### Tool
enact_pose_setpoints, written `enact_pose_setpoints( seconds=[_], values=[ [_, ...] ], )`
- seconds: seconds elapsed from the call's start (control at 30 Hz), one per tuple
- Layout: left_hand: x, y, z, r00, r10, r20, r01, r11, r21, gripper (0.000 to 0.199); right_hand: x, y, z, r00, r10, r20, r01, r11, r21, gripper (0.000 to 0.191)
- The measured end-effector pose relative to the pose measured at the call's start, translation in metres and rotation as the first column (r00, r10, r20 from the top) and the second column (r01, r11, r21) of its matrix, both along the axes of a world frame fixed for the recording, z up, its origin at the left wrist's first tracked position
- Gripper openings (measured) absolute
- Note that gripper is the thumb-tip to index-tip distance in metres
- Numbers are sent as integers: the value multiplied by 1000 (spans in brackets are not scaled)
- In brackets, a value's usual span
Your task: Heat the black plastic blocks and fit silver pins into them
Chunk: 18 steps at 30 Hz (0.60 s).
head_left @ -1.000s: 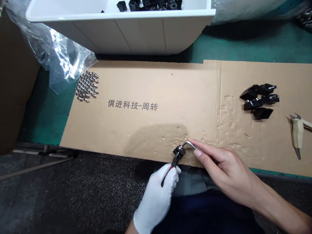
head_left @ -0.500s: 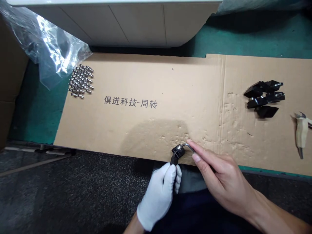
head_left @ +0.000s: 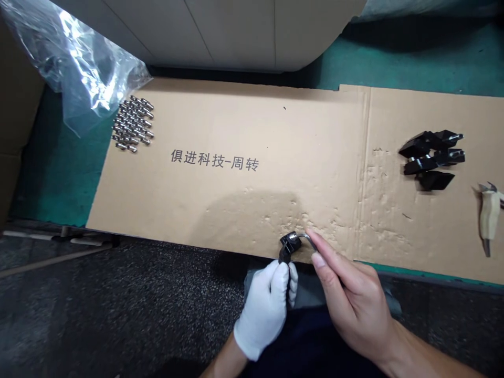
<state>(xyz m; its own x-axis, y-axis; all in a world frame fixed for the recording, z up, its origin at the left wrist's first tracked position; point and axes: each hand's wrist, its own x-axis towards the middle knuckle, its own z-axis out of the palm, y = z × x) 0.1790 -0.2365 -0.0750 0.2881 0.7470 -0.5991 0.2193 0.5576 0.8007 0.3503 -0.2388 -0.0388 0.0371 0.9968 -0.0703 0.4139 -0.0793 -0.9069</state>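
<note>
My left hand (head_left: 264,304), in a white glove, is closed on a dark, narrow piece that ends at a small black block (head_left: 290,242). Whether the two are one part I cannot tell. The block is at the cardboard's front edge, with a shiny metal fitting on it. Bare and closed, my right hand (head_left: 356,296) pinches a bent metal hex key (head_left: 307,239) between thumb and forefinger. The key's short arm meets the fitting on the block; its long arm runs back into my palm, mostly hidden.
Several small metal fittings (head_left: 133,125) lie in rows on the cardboard sheet (head_left: 220,115), near a clear plastic bag (head_left: 84,79). To the right are several black blocks (head_left: 433,157) and a cutter-like tool with pale handles (head_left: 489,215). A large pale bin (head_left: 240,37) stands behind.
The whole view has shifted slightly. Both hands keep their grip, and the hex key's visible arm is turned a little against the block.
</note>
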Motion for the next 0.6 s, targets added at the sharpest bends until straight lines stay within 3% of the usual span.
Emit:
enact_pose_setpoints(
  seconds=[0.6],
  values=[
    [3, -1, -3, 996, -21, -82, 30, 994, 106, 48, -18, -17, -20, 992, -117, 36, 108, 975, 195, 65]
  ],
)
